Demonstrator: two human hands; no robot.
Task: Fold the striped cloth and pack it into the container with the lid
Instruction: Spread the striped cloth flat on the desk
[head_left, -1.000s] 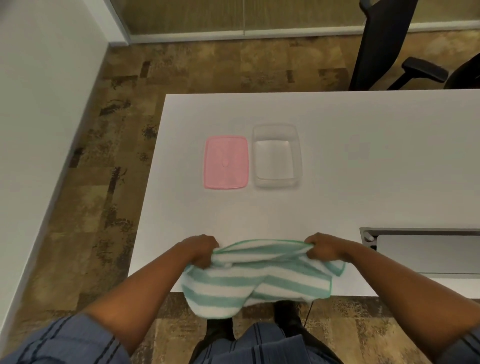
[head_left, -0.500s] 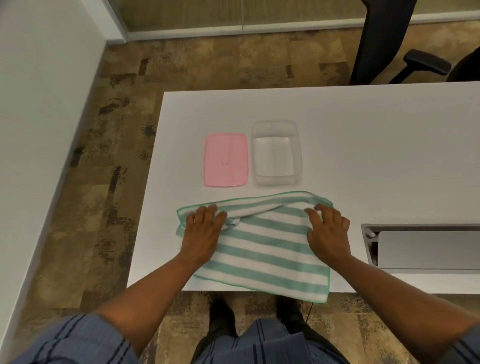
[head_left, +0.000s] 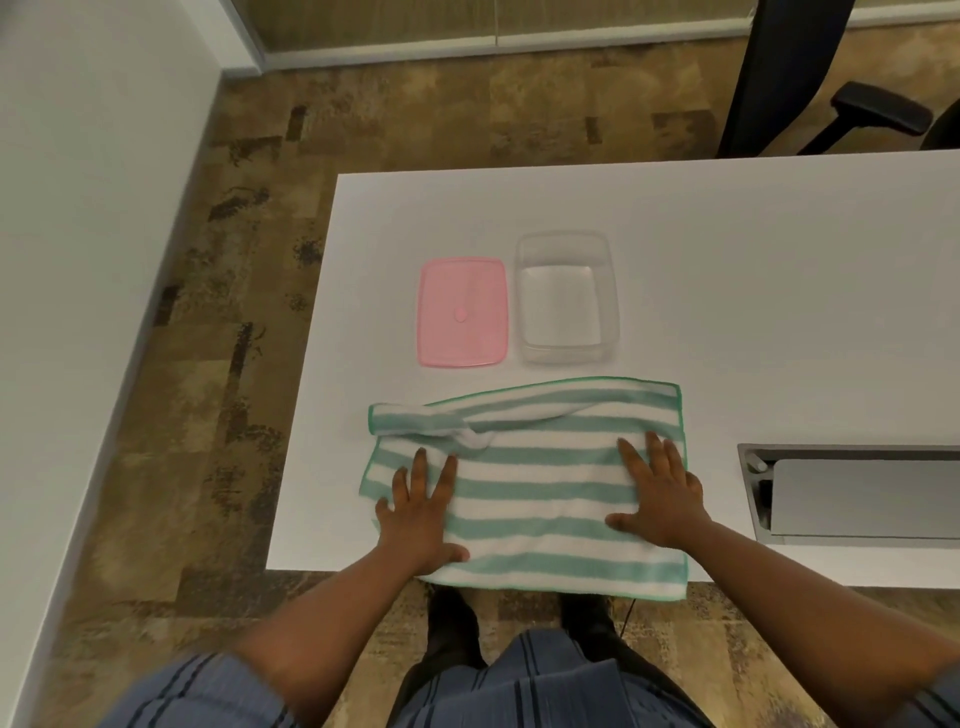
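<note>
Both my hands lie flat, fingers spread, gripping nothing: the left hand (head_left: 422, 512) and right hand (head_left: 661, 499) now press the cloth (head_left: 530, 488), held bunched off the desk's (head_left: 727, 270) near edge a second ago, spread at that edge, its far border rumpled. So folding can start. Beyond it the container (head_left: 567, 297) is empty, the lid (head_left: 462, 312) beside it.

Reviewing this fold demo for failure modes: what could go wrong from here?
1. The striped cloth overhangs the table near edge; it may slide off if the left hand and right hand lift.
2. Its far left edge is bunched, so the fold may come out uneven.
3. The clear container looks much smaller than the cloth; several folds seem needed.
</note>
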